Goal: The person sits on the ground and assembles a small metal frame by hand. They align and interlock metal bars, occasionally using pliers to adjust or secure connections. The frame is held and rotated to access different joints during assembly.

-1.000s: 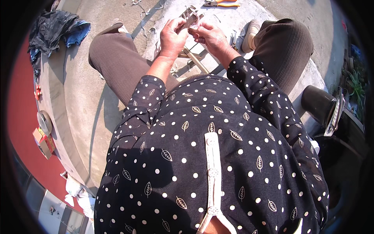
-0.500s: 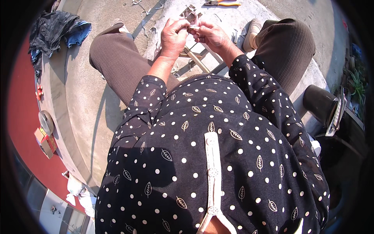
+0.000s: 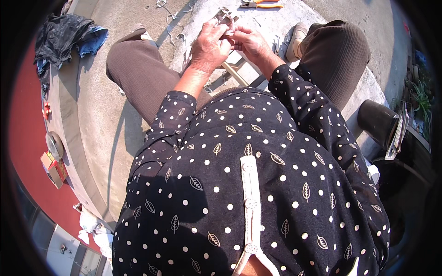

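At the top middle, my left hand (image 3: 209, 48) and my right hand (image 3: 252, 44) meet with fingers pinched together. Between their fingertips is a thin pale strip (image 3: 229, 31), partly covered by the fingers. It lies against the upper end of a metal frame (image 3: 224, 16), which looks like part of a small stool. Bars of the frame (image 3: 235, 73) run down below my wrists, between my knees. Just beyond my right hand, pliers with orange handles (image 3: 267, 5) rest on the pale slab.
Loose pale strips (image 3: 169, 32) are scattered on the ground left of the frame. A black plastic bag (image 3: 64, 39) lies at the far left, with a cardboard box (image 3: 53, 170) lower down. A dark bucket-like container (image 3: 377, 120) stands at the right.
My left hand has shifted slightly right and turned, and now covers more of the bars. Both hands have closed in tighter around the pale strip.
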`<state>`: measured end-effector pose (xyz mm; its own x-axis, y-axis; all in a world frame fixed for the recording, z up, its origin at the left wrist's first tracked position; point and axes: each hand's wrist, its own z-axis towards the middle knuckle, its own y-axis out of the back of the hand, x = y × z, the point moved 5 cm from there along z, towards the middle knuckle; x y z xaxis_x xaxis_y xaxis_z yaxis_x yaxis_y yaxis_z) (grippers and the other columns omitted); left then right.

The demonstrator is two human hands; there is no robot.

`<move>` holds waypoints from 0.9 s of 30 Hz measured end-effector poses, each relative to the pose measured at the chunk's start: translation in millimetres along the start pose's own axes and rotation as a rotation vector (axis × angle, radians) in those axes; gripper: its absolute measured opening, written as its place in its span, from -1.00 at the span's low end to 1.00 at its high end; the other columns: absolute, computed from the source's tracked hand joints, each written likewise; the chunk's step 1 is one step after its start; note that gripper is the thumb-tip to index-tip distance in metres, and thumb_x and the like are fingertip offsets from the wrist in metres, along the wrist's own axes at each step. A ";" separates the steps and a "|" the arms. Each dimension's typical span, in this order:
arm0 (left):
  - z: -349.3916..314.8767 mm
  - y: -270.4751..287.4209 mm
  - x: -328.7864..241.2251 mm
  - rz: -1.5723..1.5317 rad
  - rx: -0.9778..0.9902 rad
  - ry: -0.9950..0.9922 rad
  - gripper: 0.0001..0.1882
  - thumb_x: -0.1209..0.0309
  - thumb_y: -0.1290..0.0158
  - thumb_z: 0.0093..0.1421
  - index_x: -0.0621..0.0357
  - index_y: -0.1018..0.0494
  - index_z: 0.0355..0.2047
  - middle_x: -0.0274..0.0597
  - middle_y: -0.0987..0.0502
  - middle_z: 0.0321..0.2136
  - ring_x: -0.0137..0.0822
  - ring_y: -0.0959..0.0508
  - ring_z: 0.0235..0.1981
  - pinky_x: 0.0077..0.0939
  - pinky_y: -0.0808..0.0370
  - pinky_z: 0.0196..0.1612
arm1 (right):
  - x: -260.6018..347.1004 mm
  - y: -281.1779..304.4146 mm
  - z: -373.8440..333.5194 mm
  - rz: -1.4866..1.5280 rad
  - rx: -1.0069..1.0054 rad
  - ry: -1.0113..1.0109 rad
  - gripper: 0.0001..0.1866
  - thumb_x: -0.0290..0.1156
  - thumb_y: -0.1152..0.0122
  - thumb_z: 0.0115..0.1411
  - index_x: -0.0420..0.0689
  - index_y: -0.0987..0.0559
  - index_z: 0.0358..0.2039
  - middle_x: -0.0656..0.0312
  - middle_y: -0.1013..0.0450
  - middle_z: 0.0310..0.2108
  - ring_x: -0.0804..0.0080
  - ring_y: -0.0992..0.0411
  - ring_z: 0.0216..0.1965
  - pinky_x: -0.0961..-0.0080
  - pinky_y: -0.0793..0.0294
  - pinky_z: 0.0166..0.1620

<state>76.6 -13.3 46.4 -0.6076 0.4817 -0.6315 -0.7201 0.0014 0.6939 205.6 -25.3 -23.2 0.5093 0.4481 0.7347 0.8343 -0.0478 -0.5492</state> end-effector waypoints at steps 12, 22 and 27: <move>1.5 -2.0 -0.2 0.143 0.023 -0.006 -0.81 0.55 -0.07 -0.02 0.21 -0.52 -0.34 0.00 -0.51 -0.18 -0.07 -0.53 -0.14 -0.31 -0.49 -0.12 | 2.7 -3.4 -1.3 -0.036 -0.024 0.004 -0.88 -0.42 -0.23 0.12 -0.14 -0.57 -0.33 0.30 -0.49 -0.43 0.57 -0.46 -0.39 0.62 -0.46 -0.26; -4.1 -2.3 9.8 -0.035 -0.083 0.072 -0.83 0.58 -0.13 -0.04 0.24 -0.53 -0.36 -0.02 -0.51 -0.25 -0.16 -0.55 -0.25 -0.39 -0.49 -0.19 | 8.5 -9.8 -1.9 -0.155 -0.020 0.046 -0.88 -0.38 -0.21 0.12 -0.14 -0.57 -0.37 0.29 -0.49 -0.45 0.56 -0.46 -0.39 0.57 -0.48 -0.26; -0.7 -1.3 8.6 -0.035 -0.084 0.075 -0.85 0.59 -0.11 -0.05 0.25 -0.53 -0.40 -0.04 -0.50 -0.27 -0.18 -0.55 -0.27 -0.41 -0.48 -0.20 | 8.4 -9.2 0.0 -0.195 -0.022 0.047 -0.87 -0.38 -0.19 0.14 -0.16 -0.57 -0.36 0.27 -0.50 -0.44 0.55 -0.46 -0.38 0.58 -0.48 -0.26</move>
<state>72.1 -9.8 39.8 -0.6023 0.4158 -0.6814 -0.7652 -0.0575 0.6413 202.2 -21.1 -11.9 0.3466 0.4088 0.8443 0.9221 0.0165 -0.3865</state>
